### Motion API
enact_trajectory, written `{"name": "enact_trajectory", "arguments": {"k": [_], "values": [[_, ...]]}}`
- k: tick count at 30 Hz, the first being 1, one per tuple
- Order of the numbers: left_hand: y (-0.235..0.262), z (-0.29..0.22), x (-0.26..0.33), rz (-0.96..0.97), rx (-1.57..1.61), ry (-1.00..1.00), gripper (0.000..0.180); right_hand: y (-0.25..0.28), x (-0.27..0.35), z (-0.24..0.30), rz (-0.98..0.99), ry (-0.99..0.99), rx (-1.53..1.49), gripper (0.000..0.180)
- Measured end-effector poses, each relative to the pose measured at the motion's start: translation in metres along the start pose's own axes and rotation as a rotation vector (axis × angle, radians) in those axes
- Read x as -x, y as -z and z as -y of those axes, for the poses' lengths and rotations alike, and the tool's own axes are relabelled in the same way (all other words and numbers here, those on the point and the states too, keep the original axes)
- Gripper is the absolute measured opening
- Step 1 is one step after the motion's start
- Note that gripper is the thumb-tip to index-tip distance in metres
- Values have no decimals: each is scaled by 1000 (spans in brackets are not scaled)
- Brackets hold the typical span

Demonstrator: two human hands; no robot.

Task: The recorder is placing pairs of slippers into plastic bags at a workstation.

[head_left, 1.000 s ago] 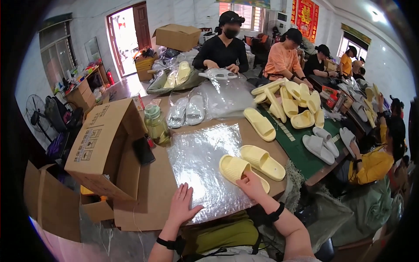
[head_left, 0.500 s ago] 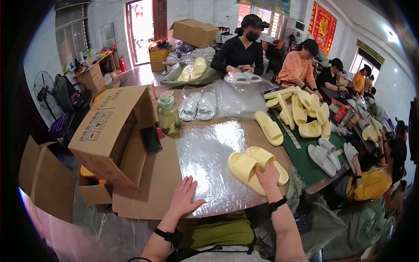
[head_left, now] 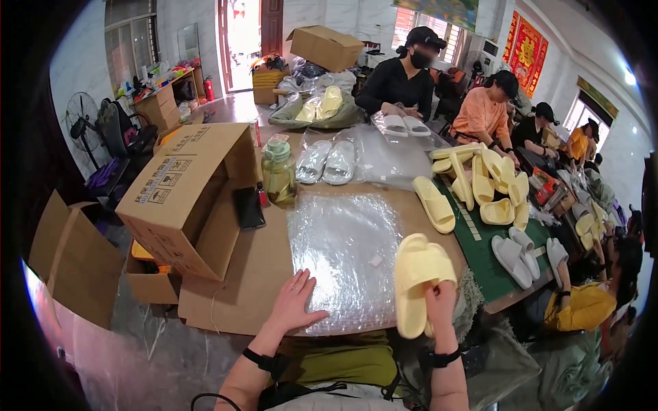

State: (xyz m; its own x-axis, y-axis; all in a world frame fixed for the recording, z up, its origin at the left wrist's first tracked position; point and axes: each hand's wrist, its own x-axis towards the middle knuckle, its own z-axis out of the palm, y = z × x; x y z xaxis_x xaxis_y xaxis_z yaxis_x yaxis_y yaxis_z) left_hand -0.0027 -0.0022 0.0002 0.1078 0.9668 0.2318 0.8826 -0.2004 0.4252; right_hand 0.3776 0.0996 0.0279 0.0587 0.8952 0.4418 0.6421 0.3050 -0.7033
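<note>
A stack of clear plastic bags (head_left: 346,240) lies flat on the cardboard-covered table (head_left: 240,301). My left hand (head_left: 295,305) rests on its near left corner, fingers spread, holding nothing. To the right of the bags, my right hand (head_left: 441,301) grips a pair of pale yellow slippers (head_left: 412,284) by the straps. They are pressed together and tilted up, the nearer one largely covering the other. Beyond them a single yellow slipper (head_left: 434,205) lies near the table's right side, beside a heap of yellow slippers (head_left: 483,177).
An open cardboard box (head_left: 171,198) lies on its side at left, near a black phone (head_left: 248,209) and a jar of liquid (head_left: 277,171). Bagged grey slippers (head_left: 327,162) lie beyond the bags. Grey slippers (head_left: 513,259) sit on a green mat (head_left: 490,274). Several people work across and to the right.
My right hand has lifted the yellow slippers, turned them more upright and brought them together. My left hand stays on the bags. The whole view has shifted slightly.
</note>
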Motion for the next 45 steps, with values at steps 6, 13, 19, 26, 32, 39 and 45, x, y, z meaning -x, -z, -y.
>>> {"name": "enact_trajectory", "arguments": {"k": [6, 13, 19, 26, 32, 39, 45], "values": [[-2, 6, 0, 81, -30, 7, 98, -16, 26, 44, 294, 108, 54, 27], [10, -20, -3, 79, -148, 33, 86, -20, 36, 15, 220, 28, 131, 28], [6, -27, -10, 124, 44, -203, 50, 3, 44, 20, 136, -87, -19, 16], [-2, -26, -21, -41, 117, -176, 25, 41, 63, -6, -2, -41, -212, 11], [1, -38, -28, -46, 158, -50, 19, 63, 74, 26, 11, -61, -190, 25], [-6, -47, -31, -201, 280, 129, 21, 64, 83, 36, 23, 3, -200, 32], [0, -48, -34, -120, 502, 347, 29, 68, 88, 66, 162, 138, -28, 37]]}}
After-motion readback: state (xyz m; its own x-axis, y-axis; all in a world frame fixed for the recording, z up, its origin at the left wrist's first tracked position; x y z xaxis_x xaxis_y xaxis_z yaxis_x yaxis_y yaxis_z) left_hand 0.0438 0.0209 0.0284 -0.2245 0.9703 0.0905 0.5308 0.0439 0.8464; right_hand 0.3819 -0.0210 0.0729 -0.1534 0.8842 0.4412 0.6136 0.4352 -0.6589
